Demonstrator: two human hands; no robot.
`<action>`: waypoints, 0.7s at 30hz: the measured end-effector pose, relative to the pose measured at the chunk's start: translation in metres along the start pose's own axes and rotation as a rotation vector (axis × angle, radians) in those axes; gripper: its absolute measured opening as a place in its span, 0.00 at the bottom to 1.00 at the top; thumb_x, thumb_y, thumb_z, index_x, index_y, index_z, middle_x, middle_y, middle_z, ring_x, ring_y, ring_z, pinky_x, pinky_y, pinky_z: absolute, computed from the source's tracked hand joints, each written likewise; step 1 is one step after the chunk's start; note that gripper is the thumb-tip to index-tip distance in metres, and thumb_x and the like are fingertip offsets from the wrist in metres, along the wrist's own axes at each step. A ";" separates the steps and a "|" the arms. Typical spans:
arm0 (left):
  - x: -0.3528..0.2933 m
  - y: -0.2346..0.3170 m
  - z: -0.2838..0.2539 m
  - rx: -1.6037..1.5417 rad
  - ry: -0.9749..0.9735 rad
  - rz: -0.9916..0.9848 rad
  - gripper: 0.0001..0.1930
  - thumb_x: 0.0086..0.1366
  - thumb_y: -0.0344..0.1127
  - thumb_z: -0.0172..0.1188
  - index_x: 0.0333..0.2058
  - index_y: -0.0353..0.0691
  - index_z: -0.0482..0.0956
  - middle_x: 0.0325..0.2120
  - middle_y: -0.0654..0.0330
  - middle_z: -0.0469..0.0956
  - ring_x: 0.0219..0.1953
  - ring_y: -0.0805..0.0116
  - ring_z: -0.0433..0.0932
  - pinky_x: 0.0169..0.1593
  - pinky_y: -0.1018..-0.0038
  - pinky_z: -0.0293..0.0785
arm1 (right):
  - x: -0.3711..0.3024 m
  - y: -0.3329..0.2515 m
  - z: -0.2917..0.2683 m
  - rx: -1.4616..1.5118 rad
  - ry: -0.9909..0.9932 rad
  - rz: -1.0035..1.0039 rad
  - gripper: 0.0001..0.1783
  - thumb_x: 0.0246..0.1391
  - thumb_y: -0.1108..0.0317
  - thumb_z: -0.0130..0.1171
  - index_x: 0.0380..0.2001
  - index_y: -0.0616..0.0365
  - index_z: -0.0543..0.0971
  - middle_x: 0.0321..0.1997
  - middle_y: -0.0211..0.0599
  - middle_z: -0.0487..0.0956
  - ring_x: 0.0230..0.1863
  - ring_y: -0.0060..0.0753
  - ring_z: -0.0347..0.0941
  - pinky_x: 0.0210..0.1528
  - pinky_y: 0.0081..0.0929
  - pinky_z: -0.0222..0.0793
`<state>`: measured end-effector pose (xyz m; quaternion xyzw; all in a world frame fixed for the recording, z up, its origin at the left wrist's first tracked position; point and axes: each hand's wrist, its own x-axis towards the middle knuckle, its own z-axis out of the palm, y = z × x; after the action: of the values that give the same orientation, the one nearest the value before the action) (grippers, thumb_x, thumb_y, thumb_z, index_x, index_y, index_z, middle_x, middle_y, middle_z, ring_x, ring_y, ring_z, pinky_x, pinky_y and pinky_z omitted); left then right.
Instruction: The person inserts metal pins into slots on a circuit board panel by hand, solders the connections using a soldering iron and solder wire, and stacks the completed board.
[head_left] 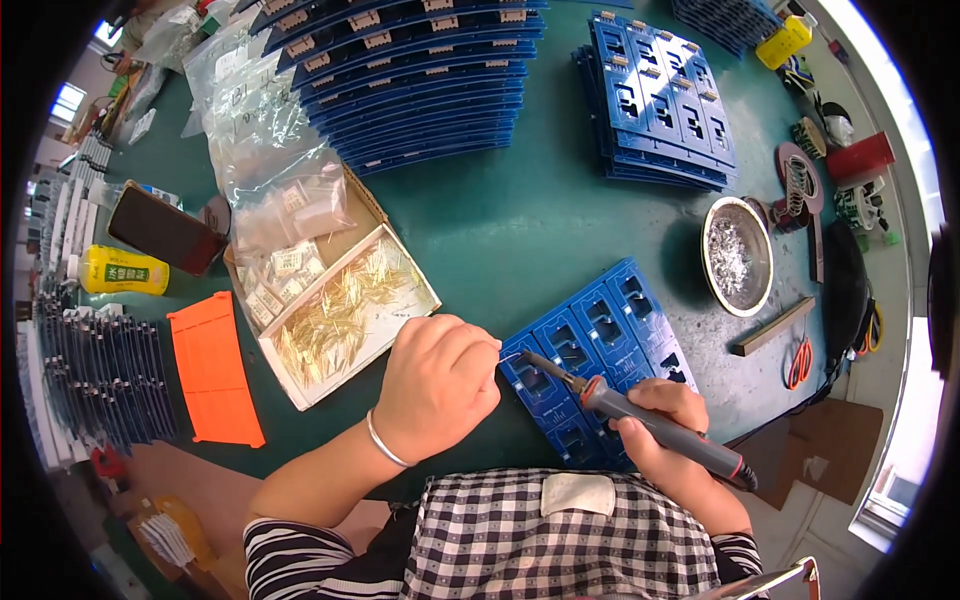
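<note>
R fingers (678, 402) grip iron (668, 430); L fingers (478, 362) pinch wire (510, 356); box (408, 306) w/ pins (342, 312); bowl (762, 245) w/ bits (728, 262).

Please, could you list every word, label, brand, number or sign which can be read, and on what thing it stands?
I do not copy the wording; here is where text stands.
Yellow bottle at left: large printed characters.
Clear plastic bag: dark handwriting, partly blurred.
White labels in the cardboard box: too small to read.
Blue circuit board under the soldering iron: white markings, too small to read.
</note>
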<state>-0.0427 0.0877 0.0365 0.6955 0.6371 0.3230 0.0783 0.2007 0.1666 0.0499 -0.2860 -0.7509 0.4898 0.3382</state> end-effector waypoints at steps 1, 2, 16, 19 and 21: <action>0.000 0.000 0.000 -0.001 0.001 0.002 0.10 0.42 0.22 0.58 0.25 0.41 0.70 0.30 0.64 0.77 0.34 0.61 0.73 0.39 0.66 0.65 | 0.001 0.000 0.001 0.014 0.003 0.000 0.16 0.42 0.71 0.66 0.33 0.62 0.71 0.24 0.46 0.76 0.21 0.36 0.74 0.23 0.26 0.68; 0.000 0.000 0.000 -0.002 0.002 0.003 0.10 0.42 0.22 0.58 0.25 0.41 0.70 0.31 0.64 0.77 0.34 0.61 0.73 0.40 0.66 0.65 | 0.002 0.001 0.001 -0.005 0.000 0.002 0.16 0.42 0.71 0.66 0.33 0.62 0.71 0.24 0.46 0.76 0.21 0.36 0.74 0.23 0.26 0.68; 0.000 -0.001 0.000 0.046 -0.016 0.068 0.10 0.43 0.26 0.60 0.28 0.41 0.73 0.30 0.63 0.75 0.34 0.64 0.73 0.40 0.68 0.65 | 0.000 0.004 0.004 -0.025 -0.013 -0.013 0.17 0.41 0.66 0.68 0.30 0.60 0.72 0.23 0.43 0.77 0.22 0.38 0.76 0.25 0.26 0.72; 0.000 -0.001 -0.001 0.030 -0.030 0.047 0.09 0.44 0.26 0.60 0.28 0.41 0.73 0.30 0.63 0.76 0.34 0.64 0.73 0.40 0.68 0.65 | 0.000 0.003 0.000 -0.038 -0.020 -0.012 0.16 0.42 0.66 0.67 0.31 0.60 0.72 0.23 0.43 0.76 0.21 0.39 0.75 0.24 0.27 0.71; 0.001 -0.001 -0.003 0.013 -0.038 0.032 0.09 0.44 0.26 0.60 0.28 0.41 0.74 0.30 0.63 0.76 0.33 0.65 0.74 0.40 0.68 0.65 | 0.001 0.000 -0.008 -0.040 -0.016 -0.016 0.16 0.43 0.65 0.67 0.31 0.61 0.72 0.23 0.43 0.76 0.21 0.39 0.74 0.24 0.27 0.70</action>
<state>-0.0452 0.0881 0.0389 0.7122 0.6263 0.3066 0.0809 0.2065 0.1718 0.0527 -0.2826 -0.7657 0.4741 0.3303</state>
